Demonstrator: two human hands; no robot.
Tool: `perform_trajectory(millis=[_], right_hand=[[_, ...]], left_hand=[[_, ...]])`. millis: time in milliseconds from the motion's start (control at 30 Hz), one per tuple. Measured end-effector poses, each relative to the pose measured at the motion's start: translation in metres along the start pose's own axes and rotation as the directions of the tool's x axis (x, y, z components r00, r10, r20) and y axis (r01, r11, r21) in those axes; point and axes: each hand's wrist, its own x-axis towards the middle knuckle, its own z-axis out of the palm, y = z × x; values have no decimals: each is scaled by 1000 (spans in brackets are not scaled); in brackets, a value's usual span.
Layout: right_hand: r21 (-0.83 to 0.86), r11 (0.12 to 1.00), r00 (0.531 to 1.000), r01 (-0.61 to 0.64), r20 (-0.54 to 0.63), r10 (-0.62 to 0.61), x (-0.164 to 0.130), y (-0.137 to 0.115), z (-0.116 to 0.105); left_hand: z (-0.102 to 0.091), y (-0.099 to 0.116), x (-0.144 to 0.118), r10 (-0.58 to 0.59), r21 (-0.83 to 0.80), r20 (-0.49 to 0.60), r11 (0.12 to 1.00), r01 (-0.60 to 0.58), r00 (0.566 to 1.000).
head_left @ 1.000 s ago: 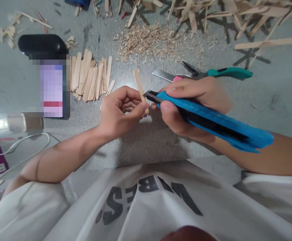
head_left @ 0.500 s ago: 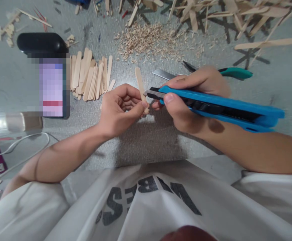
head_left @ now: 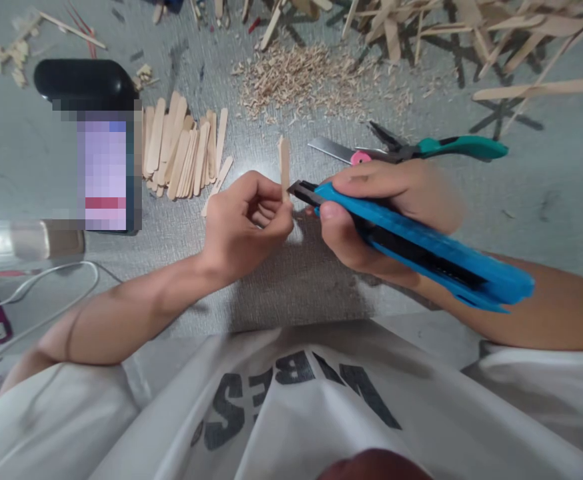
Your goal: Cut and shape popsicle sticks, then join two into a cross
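My left hand (head_left: 244, 227) pinches the lower end of a thin wooden craft stick (head_left: 284, 165), which points away from me, nearly upright in the picture. My right hand (head_left: 371, 213) grips a large blue utility knife (head_left: 416, 243); its black blade tip touches the stick just above my left fingertips. Both hands hover over a grey textured surface (head_left: 291, 280) in front of my white shirt.
A pile of craft sticks (head_left: 184, 150) lies to the left, beside a phone (head_left: 104, 170) on a black stand. Wood shavings (head_left: 311, 80) and scattered sticks (head_left: 471, 33) lie farther off. Teal-handled scissors (head_left: 421, 148) rest behind my right hand. White cables (head_left: 46, 280) run at the left.
The stick has turned edge-on and more upright in my left fingers. The knife handle swung up, then back down to the right, its blade staying at the stick.
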Motion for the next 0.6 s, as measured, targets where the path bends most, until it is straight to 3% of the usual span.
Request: perform_trajectory(millis=[167,333,433,533,600], right_hand=[[-63,998,995,-3,-96,-3,-5,-5,-4],[-73,997,992,40,-116,-49,-3,-3,3],[-52,997,975,63,-212,-73,1,0,8],[5,997,987,76,-143,-75,5,0,8],[20,1000,999,10,-46,-9,7,-2,6]], left_hand=[[-3,0,4,-77,-10,3,997,77,997],[-4,-1,7,-86,-52,23,995,87,996],[-3,-1,6,-101,-60,23,993,102,995],[-2,0,5,-102,-57,14,993,102,995],[-2,1,5,-100,-49,13,994,101,995]])
